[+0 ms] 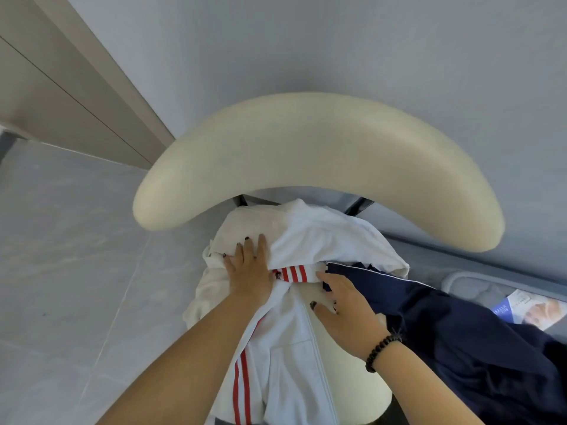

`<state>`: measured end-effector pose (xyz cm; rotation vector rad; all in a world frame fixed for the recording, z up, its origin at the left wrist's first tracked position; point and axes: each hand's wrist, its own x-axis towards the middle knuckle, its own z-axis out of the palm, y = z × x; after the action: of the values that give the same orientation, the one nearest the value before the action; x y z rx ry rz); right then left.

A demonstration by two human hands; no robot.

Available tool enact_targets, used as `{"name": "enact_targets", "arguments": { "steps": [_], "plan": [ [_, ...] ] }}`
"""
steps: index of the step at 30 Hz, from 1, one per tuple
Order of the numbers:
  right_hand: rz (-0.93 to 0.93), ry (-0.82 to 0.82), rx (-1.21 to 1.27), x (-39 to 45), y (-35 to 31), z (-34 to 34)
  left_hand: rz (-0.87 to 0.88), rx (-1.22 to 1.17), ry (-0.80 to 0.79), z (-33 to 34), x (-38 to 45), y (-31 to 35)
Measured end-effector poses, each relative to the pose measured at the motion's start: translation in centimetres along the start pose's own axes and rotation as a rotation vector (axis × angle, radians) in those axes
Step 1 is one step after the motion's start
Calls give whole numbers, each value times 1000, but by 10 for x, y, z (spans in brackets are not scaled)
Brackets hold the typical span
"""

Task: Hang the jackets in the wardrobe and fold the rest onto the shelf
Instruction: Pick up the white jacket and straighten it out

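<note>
Step in hand, as I read it: sorting the heap on the chair (pixel 322 154), picking out the first garment. Nothing is lifted clear yet; no wardrobe or shelf in view, so I judge the task to be at its start

Clothes: a white jacket (pixel 294 363) with red stripes and a zip lies across the seat and runs down toward me. A second white garment (pixel 322 237) is bunched behind it, under the curved backrest. A navy garment (pixel 460 348) with thin white piping spreads off to the right

Left hand (pixel 248 271): fingers straight and spread, palm flat on the white cloth at the left of the heap, pressing, gripping nothing. Its fingertips lie on the bunched garment, just left of the striped cuff (pixel 291 273)

Right hand (pixel 343 305): fingers bent down onto the cloth where jacket and navy garment meet, index tip touching the cuff. I cannot tell whether it pinches fabric or only rests; the fingertips are partly hidden. Bead bracelet (pixel 380 352) on that wrist

Next move, my judgement: free the jacket from the two garments overlapping it, find collar or shoulders, lift it whole. Risk: sleeve snagged under the navy cloth drags that along

Floor right: a printed packet (pixel 527 308)
</note>
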<state>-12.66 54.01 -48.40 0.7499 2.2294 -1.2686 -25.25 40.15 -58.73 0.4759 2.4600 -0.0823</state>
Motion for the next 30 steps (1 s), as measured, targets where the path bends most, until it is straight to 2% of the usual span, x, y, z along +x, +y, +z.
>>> {"name": "enact_targets", "arguments": {
  "steps": [3,6,11,20,25,30],
  "plan": [
    [-4,0,-2,-9,5,-1,-24,11,52,-11,10,-2],
    [4,1,-8,-24,3,-7,-125,-322,143,-41,10,-6],
    [-7,-4,4,-54,-14,-22,-59,-719,238,-99,-36,-4],
    [-181,-82,-114,-108,-94,-66,225,-883,247,-238,-167,34],
    [-301,-32,-177,-142,-136,-85,240,-1041,345,-313,-238,34],
    [-442,24,-125,-181,-169,-85,177,-1290,359,-367,-304,17]
  ]
}}
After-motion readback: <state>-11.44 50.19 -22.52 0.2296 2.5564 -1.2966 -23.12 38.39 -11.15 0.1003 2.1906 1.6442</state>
